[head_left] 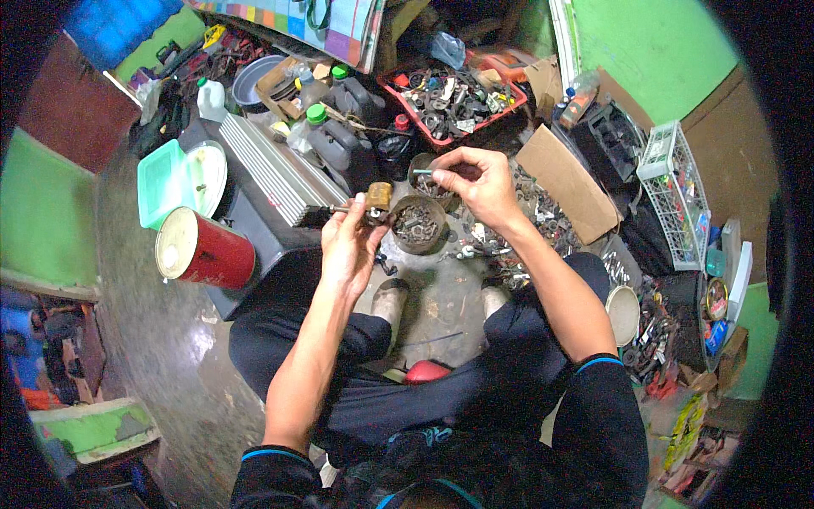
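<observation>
The small brass-coloured fitting (378,198) sits pinched at the fingertips of the left hand (349,242), held up above the floor just beside a round tin of dark metal parts (417,224). A thin rod sticks out of the fitting toward the left, over the grey ribbed metal case (275,174). The left hand is closed around the fitting, fingers curled.

The right hand (476,180) is also closed, pinching a short slim tool with a pale blue tip (421,171) that points toward a second tin (424,170) behind the first. What kind of tool it is cannot be told.

The grip on the fitting looks light, by fingertips only. If it slips, the piece would likely drop into the tin or onto the floor among the scattered nuts, rings and scraps (526,220), where it would be hard to pick out again. The two hands are apart, so bringing the tool to the fitting needs a steady aim; a slip could jab a finger. The red can (202,249) stands well to the left.
</observation>
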Demonstrator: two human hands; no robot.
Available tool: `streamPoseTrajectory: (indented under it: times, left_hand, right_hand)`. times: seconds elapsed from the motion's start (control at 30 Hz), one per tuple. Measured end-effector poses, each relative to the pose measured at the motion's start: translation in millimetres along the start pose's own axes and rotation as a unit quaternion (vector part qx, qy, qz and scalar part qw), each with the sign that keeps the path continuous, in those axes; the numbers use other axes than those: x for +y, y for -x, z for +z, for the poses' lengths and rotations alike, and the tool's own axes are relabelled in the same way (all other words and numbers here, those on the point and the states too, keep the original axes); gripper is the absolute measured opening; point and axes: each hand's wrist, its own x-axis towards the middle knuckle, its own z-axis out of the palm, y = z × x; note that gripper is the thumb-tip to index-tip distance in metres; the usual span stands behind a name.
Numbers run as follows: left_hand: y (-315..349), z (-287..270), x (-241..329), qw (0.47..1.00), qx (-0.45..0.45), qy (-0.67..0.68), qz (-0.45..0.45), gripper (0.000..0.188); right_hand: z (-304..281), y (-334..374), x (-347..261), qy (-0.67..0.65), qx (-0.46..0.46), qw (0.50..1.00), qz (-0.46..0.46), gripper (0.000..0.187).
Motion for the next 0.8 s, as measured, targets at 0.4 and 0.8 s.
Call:
streamPoseTrajectory:
  times: [0.4,0.8]
  left_hand:
    - [-3.7,-4.2,-8.6,0.996,-0.042,0.065,-0.043,0.035]
    - [-0.5,3.9,-5.3,0.995,-0.031,0.087,-0.029,0.028]
  right_hand:
    - [16.0,13.6,-9.5,0.031,-0.091,0.995,0.003,0.018]
    - [20.5,16.8,-13.6,-0.015,-0.101,0.994,0.037,0.020]
